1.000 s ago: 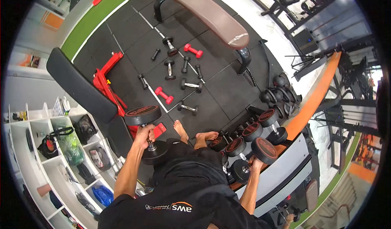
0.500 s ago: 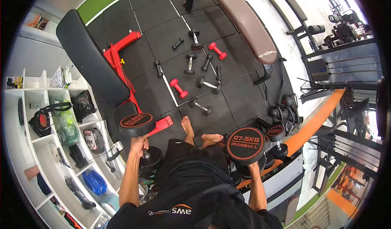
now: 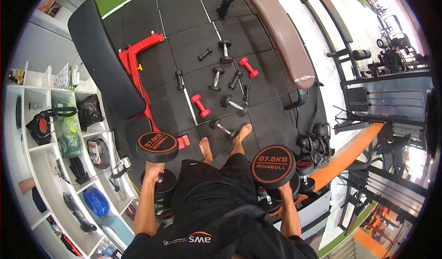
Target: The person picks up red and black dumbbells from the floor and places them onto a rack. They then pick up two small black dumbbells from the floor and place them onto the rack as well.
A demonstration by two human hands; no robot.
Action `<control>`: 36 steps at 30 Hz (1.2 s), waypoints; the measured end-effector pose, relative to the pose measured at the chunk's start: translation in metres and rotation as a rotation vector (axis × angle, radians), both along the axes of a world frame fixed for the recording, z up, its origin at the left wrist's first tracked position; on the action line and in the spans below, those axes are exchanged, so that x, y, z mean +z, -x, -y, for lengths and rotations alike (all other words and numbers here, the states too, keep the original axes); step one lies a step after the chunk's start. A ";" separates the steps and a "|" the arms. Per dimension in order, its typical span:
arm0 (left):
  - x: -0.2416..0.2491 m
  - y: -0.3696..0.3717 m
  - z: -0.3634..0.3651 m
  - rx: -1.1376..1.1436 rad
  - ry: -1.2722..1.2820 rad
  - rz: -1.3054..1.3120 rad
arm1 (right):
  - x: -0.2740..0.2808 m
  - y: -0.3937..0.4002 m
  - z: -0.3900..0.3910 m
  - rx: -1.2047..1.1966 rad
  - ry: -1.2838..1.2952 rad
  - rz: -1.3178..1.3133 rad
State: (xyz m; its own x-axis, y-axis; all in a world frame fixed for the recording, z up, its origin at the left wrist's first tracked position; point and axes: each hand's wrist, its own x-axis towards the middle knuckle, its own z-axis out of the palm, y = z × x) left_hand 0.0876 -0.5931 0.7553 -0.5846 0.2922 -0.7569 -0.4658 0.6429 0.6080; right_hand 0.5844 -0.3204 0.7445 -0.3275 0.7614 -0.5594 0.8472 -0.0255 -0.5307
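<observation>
My left hand (image 3: pixel 154 170) is closed round the handle of a black dumbbell (image 3: pixel 157 146) marked 07.5KG IRONBULL in orange-red. Its front head faces up at me, and the rear head shows beside my leg. On the other side, my right hand (image 3: pixel 286 192) holds a matching dumbbell (image 3: pixel 273 166); its large front head hides most of the fingers and the handle. Both weights hang at my sides, apart from each other. Between them are my bare feet on the black rubber floor (image 3: pixel 184 33).
Several loose dumbbells, including a red one (image 3: pixel 200 106) and a chrome-handled one (image 3: pixel 223 127), lie ahead of my feet. A black bench (image 3: pixel 106 56) with a red frame stands left, a brown bench (image 3: pixel 287 38) right. White shelves (image 3: pixel 46 167) line the left; an orange-edged rack (image 3: pixel 343 160) is right.
My right foot has stepped forward and now rests near the closest chrome-handled dumbbell. The view has shifted slightly. Both hands keep hold of their dumbbells at my sides.
</observation>
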 end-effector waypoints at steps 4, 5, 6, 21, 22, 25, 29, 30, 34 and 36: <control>0.010 -0.021 -0.032 0.089 -0.032 -0.009 | -0.009 -0.001 -0.047 0.119 -0.023 0.011; 0.005 -0.025 -0.034 0.102 -0.051 0.019 | -0.011 -0.004 -0.060 0.149 -0.030 0.017; 0.011 -0.031 -0.042 0.101 -0.041 0.024 | -0.012 -0.007 -0.072 0.182 -0.035 0.025; 0.027 -0.079 -0.148 0.100 0.032 -0.056 | -0.012 -0.038 -0.207 0.444 -0.119 0.047; 0.024 -0.074 -0.148 0.097 0.027 -0.064 | -0.014 -0.034 -0.212 0.459 -0.112 0.064; 0.008 -0.055 -0.144 0.127 0.074 -0.018 | -0.016 -0.010 -0.224 0.504 -0.113 0.092; 0.001 -0.013 -0.143 0.166 0.034 -0.022 | -0.017 0.041 -0.233 0.507 -0.160 -0.015; 0.002 0.000 -0.144 0.162 0.029 -0.029 | -0.018 0.048 -0.231 0.512 -0.147 0.021; -0.005 0.079 -0.137 0.158 0.006 -0.016 | -0.006 0.099 -0.229 0.490 -0.147 0.043; -0.011 0.125 -0.118 -0.039 0.125 0.037 | 0.009 0.116 -0.220 0.425 -0.120 -0.104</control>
State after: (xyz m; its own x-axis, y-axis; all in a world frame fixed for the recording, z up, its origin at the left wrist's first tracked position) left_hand -0.0373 -0.4747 0.7444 -0.5454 0.2163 -0.8098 -0.4594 0.7309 0.5047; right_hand 0.4682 -0.1006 0.7536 -0.6751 0.6045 -0.4229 0.7110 0.3801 -0.5916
